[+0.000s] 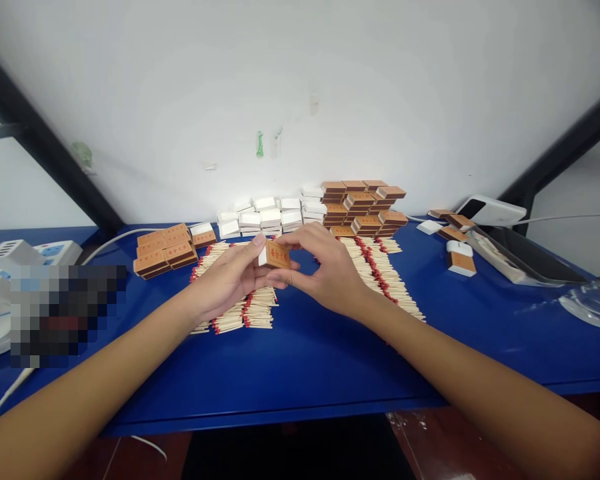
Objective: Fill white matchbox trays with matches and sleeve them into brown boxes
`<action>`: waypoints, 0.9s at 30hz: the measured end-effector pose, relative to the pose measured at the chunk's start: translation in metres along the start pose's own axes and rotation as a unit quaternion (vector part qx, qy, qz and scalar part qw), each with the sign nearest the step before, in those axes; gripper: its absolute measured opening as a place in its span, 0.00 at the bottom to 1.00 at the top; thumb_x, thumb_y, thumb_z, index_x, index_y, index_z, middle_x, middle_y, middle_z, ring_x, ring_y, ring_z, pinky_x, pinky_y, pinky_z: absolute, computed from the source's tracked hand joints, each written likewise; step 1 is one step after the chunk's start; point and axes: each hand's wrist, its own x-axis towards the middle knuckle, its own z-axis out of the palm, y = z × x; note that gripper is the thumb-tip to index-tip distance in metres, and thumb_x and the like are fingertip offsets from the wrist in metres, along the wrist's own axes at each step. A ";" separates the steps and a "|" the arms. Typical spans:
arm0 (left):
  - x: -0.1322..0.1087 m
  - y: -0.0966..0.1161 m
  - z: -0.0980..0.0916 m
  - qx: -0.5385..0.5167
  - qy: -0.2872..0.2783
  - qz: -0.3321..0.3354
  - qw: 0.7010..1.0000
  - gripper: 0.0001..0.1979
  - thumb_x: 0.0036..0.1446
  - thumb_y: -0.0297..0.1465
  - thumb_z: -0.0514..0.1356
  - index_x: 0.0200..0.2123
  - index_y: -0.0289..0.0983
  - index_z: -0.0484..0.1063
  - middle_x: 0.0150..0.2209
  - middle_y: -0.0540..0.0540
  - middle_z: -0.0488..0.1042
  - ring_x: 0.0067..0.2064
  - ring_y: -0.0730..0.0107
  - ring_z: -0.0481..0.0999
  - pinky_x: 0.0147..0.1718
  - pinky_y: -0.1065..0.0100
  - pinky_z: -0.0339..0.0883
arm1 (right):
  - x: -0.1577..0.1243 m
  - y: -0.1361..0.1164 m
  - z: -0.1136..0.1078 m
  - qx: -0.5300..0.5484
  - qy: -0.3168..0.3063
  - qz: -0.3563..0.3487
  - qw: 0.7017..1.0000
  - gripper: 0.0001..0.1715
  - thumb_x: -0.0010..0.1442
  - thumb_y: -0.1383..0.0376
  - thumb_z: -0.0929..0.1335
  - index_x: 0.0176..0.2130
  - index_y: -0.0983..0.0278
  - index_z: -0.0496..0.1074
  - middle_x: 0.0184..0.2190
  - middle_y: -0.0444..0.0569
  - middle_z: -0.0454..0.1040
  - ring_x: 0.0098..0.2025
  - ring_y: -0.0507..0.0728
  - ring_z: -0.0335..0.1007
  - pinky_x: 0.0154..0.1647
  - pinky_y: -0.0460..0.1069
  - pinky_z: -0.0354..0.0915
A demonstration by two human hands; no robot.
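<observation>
Both hands are meeting mid-air over the blue table [300, 373], just above the loose matches [245, 315]. L hand [227, 283] is pinching the matchbox [276, 255] w/ thumb & fingers. R hand [333, 273] is gripping its other end w/ fingertips. The white inner tray [263, 256] seems to be showing at the box's L edge. Prob. best approach: keeping the sleeve square, pushing straight & pressing lightly so nothing is getting crushed. Brown boxes [365, 208] are sitting stacked behind, near the wall.

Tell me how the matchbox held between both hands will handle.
Probably light: the left hand and right hand hold the matchbox by fingertips alone. Flat-sided, so unlikely to roll. Its white tray shows at one end; it may slide open.
</observation>
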 end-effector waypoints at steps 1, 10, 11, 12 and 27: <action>0.000 0.000 0.000 -0.002 0.003 -0.003 1.000 0.26 0.68 0.54 0.68 0.47 0.34 0.84 0.47 0.35 0.86 0.50 0.55 0.85 0.50 0.58 0.81 | 0.000 0.000 0.000 -0.004 0.000 -0.002 1.000 0.17 0.69 0.51 0.77 0.49 0.57 0.76 0.44 0.49 0.82 0.48 0.62 0.76 0.51 0.59 0.70; -0.001 0.001 0.002 -0.016 0.002 0.000 1.000 0.24 0.69 0.52 0.69 0.46 0.34 0.85 0.50 0.35 0.84 0.48 0.61 0.83 0.46 0.64 0.79 | -0.001 -0.004 0.000 -0.008 0.006 0.000 1.000 0.17 0.68 0.53 0.78 0.48 0.57 0.76 0.42 0.47 0.79 0.46 0.60 0.74 0.48 0.57 0.69; -0.001 0.002 0.001 -0.017 0.000 0.001 1.000 0.23 0.69 0.51 0.69 0.46 0.35 0.85 0.50 0.36 0.84 0.47 0.62 0.83 0.47 0.64 0.79 | -0.001 -0.003 0.000 -0.006 0.006 0.002 1.000 0.16 0.68 0.53 0.78 0.48 0.57 0.75 0.41 0.47 0.79 0.45 0.60 0.73 0.47 0.57 0.69; -0.001 0.003 0.001 -0.019 -0.004 0.002 1.000 0.23 0.69 0.51 0.69 0.46 0.35 0.85 0.51 0.36 0.84 0.47 0.63 0.83 0.48 0.64 0.79 | 0.000 -0.003 0.000 -0.006 0.006 0.005 1.000 0.16 0.68 0.53 0.78 0.48 0.57 0.75 0.41 0.47 0.78 0.44 0.60 0.73 0.47 0.56 0.68; -0.005 0.010 -0.009 0.143 0.035 0.044 0.988 0.27 0.64 0.47 0.74 0.60 0.40 0.81 0.56 0.37 0.83 0.52 0.58 0.84 0.54 0.57 0.79 | 0.000 0.002 -0.002 -0.045 -0.025 -0.008 0.999 0.16 0.71 0.56 0.75 0.56 0.55 0.77 0.43 0.50 0.78 0.47 0.63 0.74 0.50 0.60 0.72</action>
